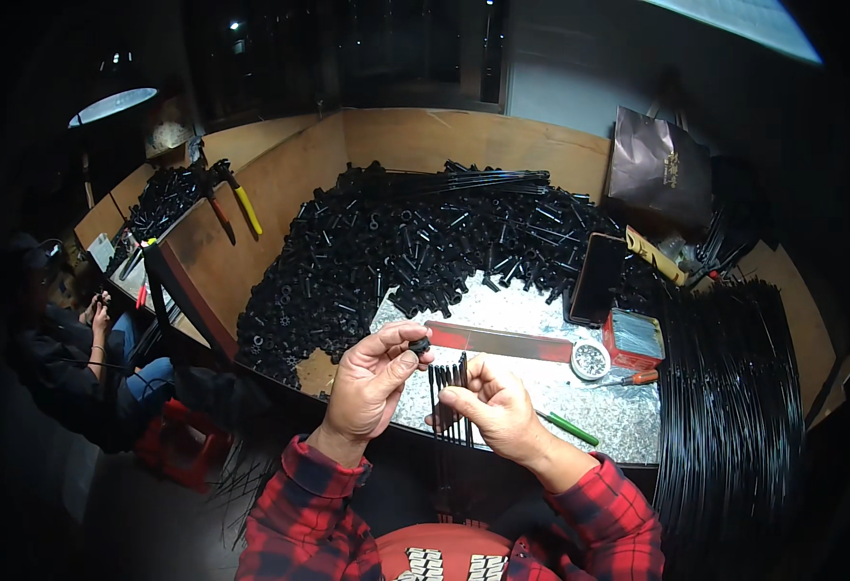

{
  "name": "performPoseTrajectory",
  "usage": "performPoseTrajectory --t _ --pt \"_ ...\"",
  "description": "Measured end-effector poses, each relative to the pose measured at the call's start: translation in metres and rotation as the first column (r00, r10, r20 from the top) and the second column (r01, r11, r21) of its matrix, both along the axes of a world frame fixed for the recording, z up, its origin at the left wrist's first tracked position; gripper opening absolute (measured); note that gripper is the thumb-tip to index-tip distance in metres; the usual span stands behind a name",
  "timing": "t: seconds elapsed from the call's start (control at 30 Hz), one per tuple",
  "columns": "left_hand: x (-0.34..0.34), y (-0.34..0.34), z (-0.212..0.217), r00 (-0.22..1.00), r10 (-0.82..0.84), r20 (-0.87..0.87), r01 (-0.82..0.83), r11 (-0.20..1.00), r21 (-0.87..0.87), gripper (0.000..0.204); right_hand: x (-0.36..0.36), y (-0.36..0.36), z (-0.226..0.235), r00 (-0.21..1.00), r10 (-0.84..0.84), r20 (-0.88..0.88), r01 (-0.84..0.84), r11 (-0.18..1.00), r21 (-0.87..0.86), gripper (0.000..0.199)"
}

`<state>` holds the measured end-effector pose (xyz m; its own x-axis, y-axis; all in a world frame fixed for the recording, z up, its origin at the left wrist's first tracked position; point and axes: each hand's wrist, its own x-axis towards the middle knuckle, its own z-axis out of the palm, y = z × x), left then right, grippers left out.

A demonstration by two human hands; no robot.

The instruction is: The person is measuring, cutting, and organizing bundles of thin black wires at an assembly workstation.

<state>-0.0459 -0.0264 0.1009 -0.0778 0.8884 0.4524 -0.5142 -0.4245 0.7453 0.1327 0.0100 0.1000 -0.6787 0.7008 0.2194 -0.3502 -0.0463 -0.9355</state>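
Between the thumb and fingers of my left hand is a small black cylindrical part, pinched at the fingertips. My right hand is closed around several thin black rods, held upright side by side with their tops showing above the fingers. Their lower ends hang down in front of the bench edge. The two hands are close together, with the small part just left of the rod tops. Beyond them spreads a large pile of short black tubular parts on the pale worktop.
On the worktop lie a metal strip, a round dial, a red box, a green-handled tool and a phone. Long black rods hang at the right. Pliers hang left, where another person sits.
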Motion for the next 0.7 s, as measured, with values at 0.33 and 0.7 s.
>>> performPoseTrajectory --t 0.33,0.7 --pt "0.001 -0.002 0.003 0.990 0.017 -0.143 -0.007 0.997 0.074 0.028 -0.002 0.004 -0.001 1.000 0.004 0.020 -0.004 0.999 0.034 0.013" --pt "0.002 -0.011 0.013 0.952 0.091 -0.294 -0.072 0.995 0.075 0.027 -0.002 0.004 -0.003 0.999 -0.009 0.053 0.005 0.997 0.073 0.013"
